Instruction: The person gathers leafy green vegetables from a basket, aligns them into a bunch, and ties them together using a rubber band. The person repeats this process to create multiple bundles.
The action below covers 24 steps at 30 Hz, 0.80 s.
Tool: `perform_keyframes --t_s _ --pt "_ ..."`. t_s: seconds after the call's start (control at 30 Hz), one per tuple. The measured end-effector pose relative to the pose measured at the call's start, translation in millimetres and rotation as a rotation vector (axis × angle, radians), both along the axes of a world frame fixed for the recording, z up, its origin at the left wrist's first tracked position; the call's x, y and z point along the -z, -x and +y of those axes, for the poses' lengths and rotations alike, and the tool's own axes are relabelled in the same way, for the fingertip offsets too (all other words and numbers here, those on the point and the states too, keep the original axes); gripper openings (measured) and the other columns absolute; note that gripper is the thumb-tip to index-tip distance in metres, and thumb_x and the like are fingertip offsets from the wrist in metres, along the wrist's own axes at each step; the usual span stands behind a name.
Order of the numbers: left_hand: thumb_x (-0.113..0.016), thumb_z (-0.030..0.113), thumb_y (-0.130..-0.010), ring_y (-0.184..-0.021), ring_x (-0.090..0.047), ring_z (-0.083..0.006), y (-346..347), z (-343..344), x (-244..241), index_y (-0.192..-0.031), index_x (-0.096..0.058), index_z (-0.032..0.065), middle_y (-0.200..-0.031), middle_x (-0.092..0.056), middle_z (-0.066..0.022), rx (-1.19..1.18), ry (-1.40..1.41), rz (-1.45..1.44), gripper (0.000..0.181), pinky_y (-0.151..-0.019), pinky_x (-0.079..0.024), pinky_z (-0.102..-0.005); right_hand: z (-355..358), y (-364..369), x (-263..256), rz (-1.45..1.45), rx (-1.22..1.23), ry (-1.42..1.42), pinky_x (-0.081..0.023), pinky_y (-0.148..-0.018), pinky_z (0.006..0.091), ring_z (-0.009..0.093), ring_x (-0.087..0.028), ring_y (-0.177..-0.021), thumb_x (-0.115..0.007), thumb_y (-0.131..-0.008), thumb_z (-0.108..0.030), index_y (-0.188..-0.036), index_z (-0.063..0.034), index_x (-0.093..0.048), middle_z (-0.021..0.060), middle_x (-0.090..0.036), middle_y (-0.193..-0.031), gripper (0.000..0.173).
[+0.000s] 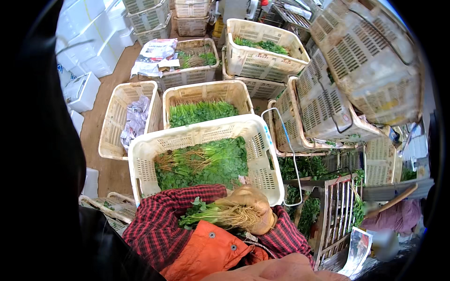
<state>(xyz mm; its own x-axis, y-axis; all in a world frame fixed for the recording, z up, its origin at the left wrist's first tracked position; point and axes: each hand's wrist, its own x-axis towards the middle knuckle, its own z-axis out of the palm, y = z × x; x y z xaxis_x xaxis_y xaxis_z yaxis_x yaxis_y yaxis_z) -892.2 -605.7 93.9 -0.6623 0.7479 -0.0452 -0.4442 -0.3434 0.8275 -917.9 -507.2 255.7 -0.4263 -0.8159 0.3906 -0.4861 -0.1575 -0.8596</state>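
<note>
A bunch of rooted leafy greens, apparently coriander [218,215], lies across my front at chest height, leaves to the left and pale stringy roots to the right. Both my hands wear tan rubber gloves and meet at the root end. My left hand [242,196] reaches over the far side of the bunch. Around the roots curls my right hand [266,223]; the fingers of both are partly hidden. Just beyond stands a cream plastic crate [267,177] with more rooted bunches of greens [207,158] laid inside.
Behind it is another crate of greens [202,92]; a crate with crumpled paper [109,130] stands left. Stacked crates [323,105] rise close on the right, above a slatted wooden rack [334,210]. A metal wire handle [293,154] sticks out. White foam boxes [95,49] line the far left.
</note>
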Motion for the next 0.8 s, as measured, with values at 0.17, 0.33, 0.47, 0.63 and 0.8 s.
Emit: perform_keyframes --t_s 0.17,0.33,0.47,0.63,0.8 --pt "-0.041 0.047 -0.094 -0.112 -0.051 -0.0243 19.6 24.1 -26.7 -0.119 -0.056 0.0026 -0.119 -0.057 -0.0124 -0.054 0.112 -0.062 0.053 -0.097 -0.04 -0.0359 36.5 -10.2 -8.6 -0.26 0.131 0.175 -0.048 -0.056 0.0292 0.02 -0.06 -0.062 -0.07 -0.074 0.001 -0.083 0.0011 -0.058 0.0107 -0.062 -0.073 0.014" --pt "-0.041 0.043 -0.095 -0.094 -0.058 -0.0194 114.0 19.5 -12.4 -0.111 -0.06 0.0007 -0.102 -0.063 -0.0107 -0.208 0.332 0.27 0.049 -0.084 -0.047 -0.033 152.6 1.1 -73.5 0.34 0.825 -0.187 -0.046 -0.054 0.0271 0.017 -0.058 -0.06 -0.064 -0.08 -0.004 -0.077 -0.0012 -0.059 0.0096 -0.062 -0.072 0.006" --pt "-0.041 0.041 -0.094 -0.076 -0.061 -0.0149 130.1 37.8 27.5 -0.104 -0.062 -0.0013 -0.093 -0.067 -0.0107 -0.49 0.37 0.169 0.049 -0.066 -0.048 -0.0302 272.8 74.2 -117.3 0.507 1.278 -0.011 -0.046 -0.061 0.0246 0.011 -0.059 -0.071 -0.064 -0.082 -0.014 -0.082 -0.0018 -0.063 0.0067 -0.065 -0.079 0.012" --pt "-0.046 0.041 -0.092 -0.084 -0.064 -0.0212 81.4 119.8 45.5 -0.103 -0.063 0.0006 -0.099 -0.067 -0.0132 -0.588 0.459 -0.051 0.045 -0.075 -0.049 -0.0371 375.2 120.1 -71.2 0.645 1.083 0.02 -0.048 -0.073 0.0272 0.013 -0.06 -0.086 -0.067 -0.08 -0.009 -0.102 0.001 -0.065 0.0081 -0.066 -0.09 0.025" --pt "-0.044 0.037 -0.094 -0.088 -0.063 -0.0238 45.1 176.5 23.7 -0.109 -0.059 -0.0007 -0.095 -0.066 -0.0149 -0.621 0.536 -0.276 0.044 -0.079 -0.048 -0.0379 441.6 151.8 -104.9 0.037 1.553 -0.013 -0.049 -0.08 0.0308 0.016 -0.063 -0.087 -0.058 -0.088 -0.01 -0.108 0.0003 -0.063 0.0114 -0.068 -0.09 0.023"
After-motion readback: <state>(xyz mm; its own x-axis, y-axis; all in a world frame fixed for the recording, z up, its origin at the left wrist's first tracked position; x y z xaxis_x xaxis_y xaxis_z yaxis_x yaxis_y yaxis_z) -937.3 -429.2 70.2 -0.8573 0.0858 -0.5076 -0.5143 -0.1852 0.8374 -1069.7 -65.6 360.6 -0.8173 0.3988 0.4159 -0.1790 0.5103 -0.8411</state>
